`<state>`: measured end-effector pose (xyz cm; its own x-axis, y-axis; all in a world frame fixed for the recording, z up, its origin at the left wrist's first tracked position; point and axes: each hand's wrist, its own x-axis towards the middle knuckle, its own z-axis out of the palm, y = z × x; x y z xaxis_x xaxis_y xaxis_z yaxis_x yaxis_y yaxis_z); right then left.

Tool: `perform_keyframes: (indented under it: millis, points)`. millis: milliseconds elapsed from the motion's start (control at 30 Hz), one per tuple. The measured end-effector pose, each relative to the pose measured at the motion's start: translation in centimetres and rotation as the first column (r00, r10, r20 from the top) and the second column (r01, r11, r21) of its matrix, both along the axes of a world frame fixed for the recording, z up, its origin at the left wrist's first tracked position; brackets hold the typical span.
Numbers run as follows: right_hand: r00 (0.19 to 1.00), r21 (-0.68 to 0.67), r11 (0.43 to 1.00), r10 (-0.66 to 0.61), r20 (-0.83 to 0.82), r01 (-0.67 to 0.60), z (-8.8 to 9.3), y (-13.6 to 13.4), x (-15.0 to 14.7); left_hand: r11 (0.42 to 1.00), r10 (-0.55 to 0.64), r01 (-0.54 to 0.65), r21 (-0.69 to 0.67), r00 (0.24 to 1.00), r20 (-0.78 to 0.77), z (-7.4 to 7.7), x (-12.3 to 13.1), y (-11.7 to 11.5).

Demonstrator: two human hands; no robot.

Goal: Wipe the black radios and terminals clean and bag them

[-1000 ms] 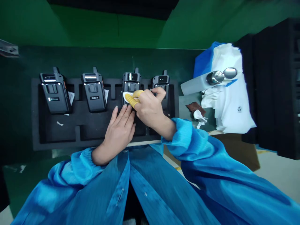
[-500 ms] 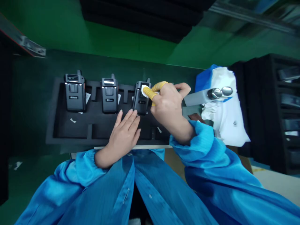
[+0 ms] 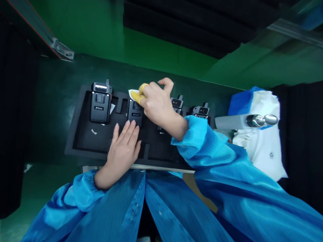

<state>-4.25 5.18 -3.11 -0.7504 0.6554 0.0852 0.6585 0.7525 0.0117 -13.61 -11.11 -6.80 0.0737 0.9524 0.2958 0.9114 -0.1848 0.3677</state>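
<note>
Several black handheld radios stand in a row in a black foam tray (image 3: 88, 153). My right hand (image 3: 157, 102), with yellow finger cots on its fingers, presses a small white wipe (image 3: 130, 92) against the top of the second radio (image 3: 135, 117) from the left. Along that radio's lower edge rest the fingertips of my left hand (image 3: 123, 144), flat with fingers stretched out. The leftmost radio (image 3: 100, 107) shows its back and is untouched. Partly behind my right hand and wrist is the third radio (image 3: 177, 103); my sleeve covers much of the fourth radio (image 3: 200, 111).
On the right, a pump bottle (image 3: 232, 122) lies on white cloths (image 3: 267, 148) beside a blue package (image 3: 241, 101). Stacked black foam (image 3: 181, 28) stands at the back. A metal bracket (image 3: 62, 50) is at upper left. A paper scrap (image 3: 94, 131) lies in the tray.
Both hands have moved from the third radio to the second, leftward along the tray. The wipe moved along in my right hand. The camera view has also shifted and tilted.
</note>
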Motion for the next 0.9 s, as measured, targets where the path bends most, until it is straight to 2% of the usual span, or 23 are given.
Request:
perform_keyframes:
  millis: [100, 200, 300, 500, 667, 767, 900]
  points:
    - [0.999, 0.004, 1.0, 0.01, -0.039, -0.01, -0.6, 0.4, 2.0, 1.0, -0.002, 0.002, -0.001, 1.0, -0.009, 0.2, 0.0, 0.1]
    - [0.994, 0.028, 0.997, -0.064, -0.094, 0.067, -0.9, 0.9, 3.4, 1.0, -0.01, 0.01, 0.022, 0.999, -0.035, 0.3, -0.1, 0.1]
    - [0.985, 0.062, 0.991, -0.109, -0.131, 0.118, -1.0, 0.7, 3.2, 0.999, -0.015, 0.016, 0.032, 0.999, -0.047, 0.2, -0.1, 0.1]
    - [0.995, 0.074, 0.997, 0.004, -0.096, 0.003, -1.8, -0.1, 2.0, 1.0, -0.003, 0.003, 0.011, 1.0, -0.02, 0.2, -0.1, 0.0]
    - [0.98, 0.11, 0.985, -0.114, -0.164, 0.133, -1.5, 1.6, 3.2, 0.999, -0.005, 0.006, 0.039, 1.0, -0.024, 0.0, 0.1, 0.2]
    - [0.973, 0.12, 0.985, -0.097, -0.212, 0.124, -0.5, 1.5, 2.0, 0.999, -0.001, 0.0, 0.044, 1.0, 0.02, 0.0, 0.1, 0.1]
    - [0.98, 0.099, 0.994, -0.031, -0.195, 0.051, 0.8, 0.4, -1.9, 0.995, 0.04, -0.049, 0.092, 0.994, 0.102, 0.6, -1.4, -0.6]
